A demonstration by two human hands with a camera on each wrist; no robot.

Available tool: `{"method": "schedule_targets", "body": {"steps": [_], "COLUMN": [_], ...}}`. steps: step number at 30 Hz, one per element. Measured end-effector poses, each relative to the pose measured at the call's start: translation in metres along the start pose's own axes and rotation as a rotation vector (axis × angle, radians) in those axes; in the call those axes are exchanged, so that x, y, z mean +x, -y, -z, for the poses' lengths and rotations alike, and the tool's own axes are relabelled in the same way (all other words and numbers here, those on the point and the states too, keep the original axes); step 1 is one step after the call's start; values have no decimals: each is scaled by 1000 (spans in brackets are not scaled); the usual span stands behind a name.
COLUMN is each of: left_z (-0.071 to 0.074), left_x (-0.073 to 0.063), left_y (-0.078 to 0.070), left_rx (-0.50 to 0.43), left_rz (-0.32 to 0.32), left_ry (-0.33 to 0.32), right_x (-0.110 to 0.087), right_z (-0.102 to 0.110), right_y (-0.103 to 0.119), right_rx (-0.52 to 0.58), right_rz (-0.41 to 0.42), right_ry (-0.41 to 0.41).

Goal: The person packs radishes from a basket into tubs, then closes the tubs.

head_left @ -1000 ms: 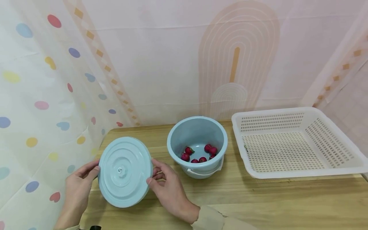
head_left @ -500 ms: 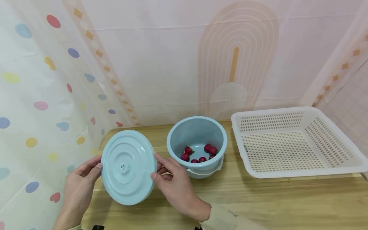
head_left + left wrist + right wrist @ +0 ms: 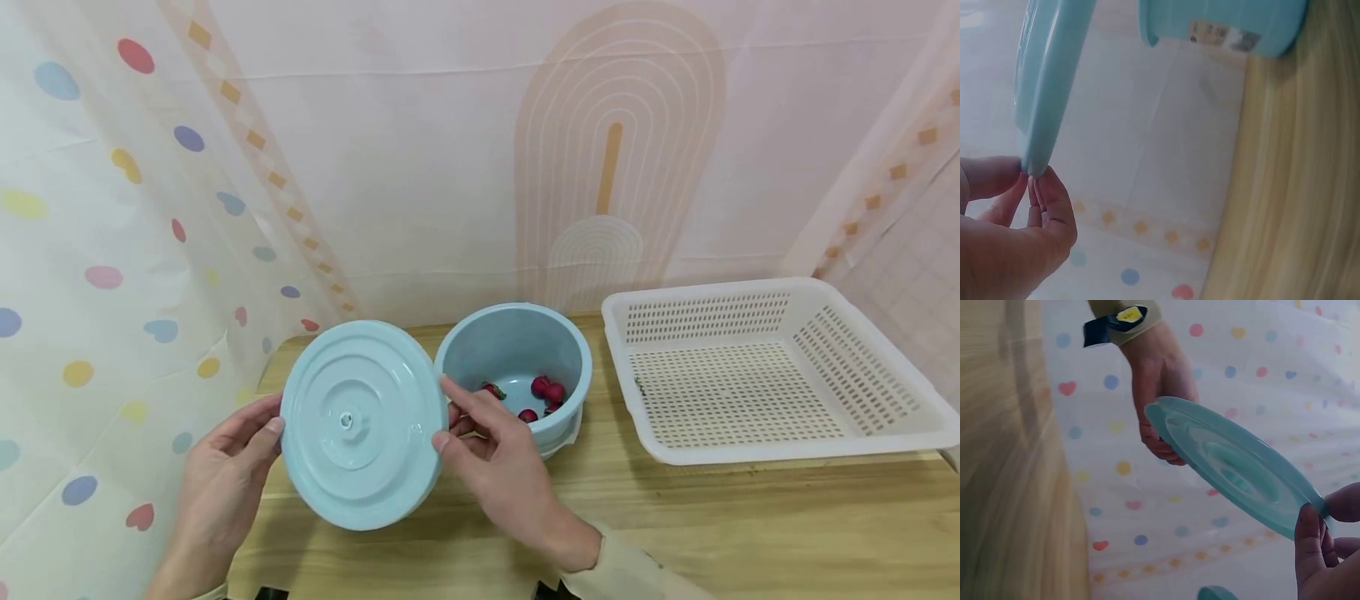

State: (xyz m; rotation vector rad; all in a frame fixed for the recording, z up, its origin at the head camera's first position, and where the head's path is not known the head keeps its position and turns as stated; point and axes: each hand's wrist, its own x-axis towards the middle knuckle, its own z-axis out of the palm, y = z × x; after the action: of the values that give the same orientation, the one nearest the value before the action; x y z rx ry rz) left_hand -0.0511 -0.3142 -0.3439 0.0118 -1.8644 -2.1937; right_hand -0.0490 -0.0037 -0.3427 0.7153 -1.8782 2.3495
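Both hands hold a round light-blue lid (image 3: pixel 390 475) in the air, tilted so its knobbed top faces the head camera. My left hand (image 3: pixel 225 479) pinches the lid's left edge between thumb and fingers. On the opposite edge, my right hand (image 3: pixel 506 471) grips with thumb and fingertips. The left wrist view shows the lid (image 3: pixel 1054 94) edge-on, clear of the table. Just behind and right of it stands a light-blue bucket (image 3: pixel 517 321), uncovered, with several red radishes (image 3: pixel 553 392) at its bottom. My right hand and the lid partly hide the bucket's front.
To the right, a white perforated plastic basket (image 3: pixel 735 454) lies on the wooden table (image 3: pixel 720 525), with a small green scrap (image 3: pixel 640 385) in it. A patterned curtain (image 3: pixel 435 167) hangs along the back and left side of the table.
Both hands have carried the lid rightward and slightly up, toward the bucket. The lid and right hand now cover some radishes and part of the bucket. The bucket and basket stay put.
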Motion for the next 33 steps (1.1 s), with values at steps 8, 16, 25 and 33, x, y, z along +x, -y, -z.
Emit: {"method": "schedule_targets", "body": {"steps": [8,16,25,33], "left_z": [-21,-41,-54,-72], "left_x": [-1,0,3,5], "left_y": [-6,-7,-7,-4], "left_rx": [-62,-89,-31,-25], "left_rz": [-22,-37,11,18], "left_ry": [5,38,110,120], "right_x": [4,8,11,15], "right_z": [21,40,60,79], "right_y": [13,20,27,30], "right_rx": [-37,-46,-130,-188], "right_rz": [91,81,31,9], "right_ry": [-18,-77,-134,-206]}}
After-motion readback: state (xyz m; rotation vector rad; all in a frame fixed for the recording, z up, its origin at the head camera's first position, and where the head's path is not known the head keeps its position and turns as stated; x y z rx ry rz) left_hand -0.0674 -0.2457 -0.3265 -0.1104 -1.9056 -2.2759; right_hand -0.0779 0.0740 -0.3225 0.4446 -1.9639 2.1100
